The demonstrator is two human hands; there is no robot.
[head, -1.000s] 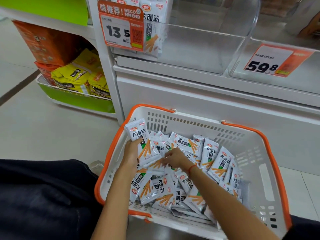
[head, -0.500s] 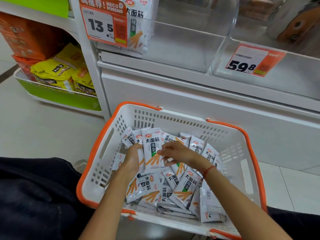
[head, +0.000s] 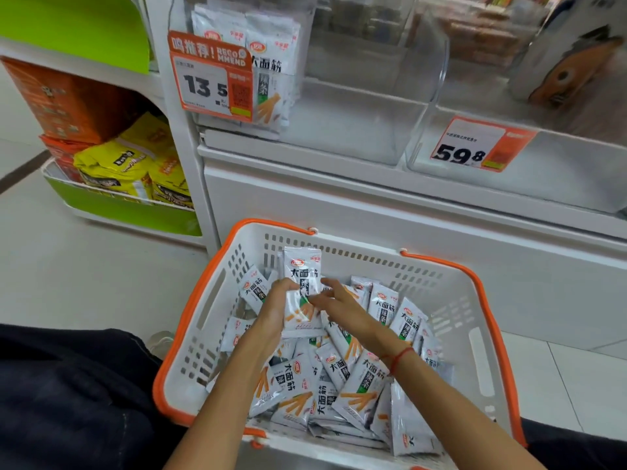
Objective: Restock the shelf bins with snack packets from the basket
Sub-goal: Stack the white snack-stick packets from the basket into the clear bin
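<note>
While a small upright stack of snack packets (head: pixel 302 293) sits clasped in the curled fingers of the left hand (head: pixel 276 305), the right hand (head: pixel 339 305) touches its edge with loosely spread fingers, loose packets (head: pixel 339 385) below both in the white basket (head: pixel 203 334).

Basket (head: pixel 217 290): near rim cut off by the bottom edge; floor hidden under loose snack packets (head: pixel 356 378).
Held packet (head: pixel 303 293): lower left covered by the left hand (head: pixel 276 307).
Price tag (head: pixel 211 76): hides the lower part of the packets in the clear bin (head: pixel 356 130); last digit cut.
Upper-right shelf goods (head: pixel 481 32): blurred, unidentifiable.
</note>
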